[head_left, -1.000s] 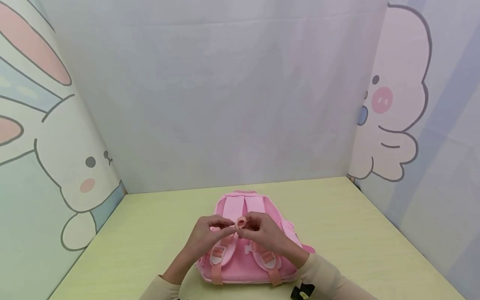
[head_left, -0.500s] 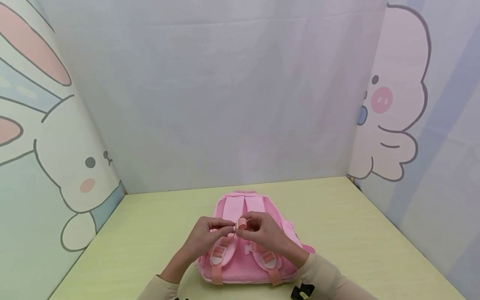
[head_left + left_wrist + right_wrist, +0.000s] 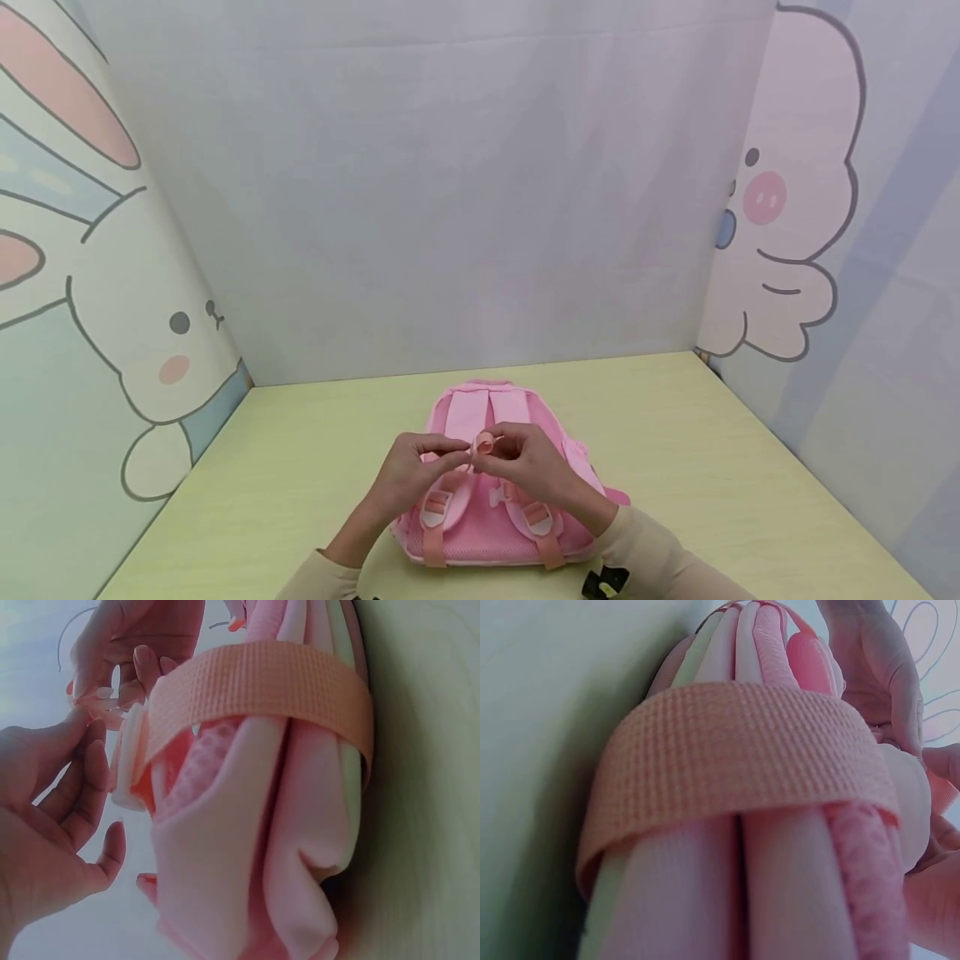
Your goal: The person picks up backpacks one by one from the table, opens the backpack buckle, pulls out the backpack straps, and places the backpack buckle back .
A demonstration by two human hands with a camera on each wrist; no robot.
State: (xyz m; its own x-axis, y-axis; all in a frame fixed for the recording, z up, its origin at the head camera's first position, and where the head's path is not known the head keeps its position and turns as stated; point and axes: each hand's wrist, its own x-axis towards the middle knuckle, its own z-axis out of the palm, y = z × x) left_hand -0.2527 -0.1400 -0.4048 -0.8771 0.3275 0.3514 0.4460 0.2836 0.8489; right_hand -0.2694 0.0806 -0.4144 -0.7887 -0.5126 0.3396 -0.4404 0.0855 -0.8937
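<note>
A pink backpack (image 3: 491, 537) lies with its shoulder straps facing up. Over its middle, my right hand (image 3: 536, 467) pinches a peach webbing strap (image 3: 485, 443) whose end curls into a small loop. Opposite it, my left hand (image 3: 414, 468) pinches the same strap between thumb and forefinger, fingertips right beside a thin pale edge. The left wrist view shows both hands' fingertips meeting at the webbing, near a white buckle (image 3: 133, 757) on the bag's side. In the right wrist view a wide peach band (image 3: 735, 750) crosses the bag and partly hides the fingers.
The bag rests on a pale yellow-green table (image 3: 315, 450). Two white strap adjusters (image 3: 436, 507) sit on the lower shoulder straps. A grey-white cloth wall (image 3: 450, 208) stands behind, with cartoon-printed panels (image 3: 795, 200) on both sides.
The curled strap end has turned between the fingers: half a second ago it looked like a flat tab, and now its loop opening shows again. Both hands stay nearly in place.
</note>
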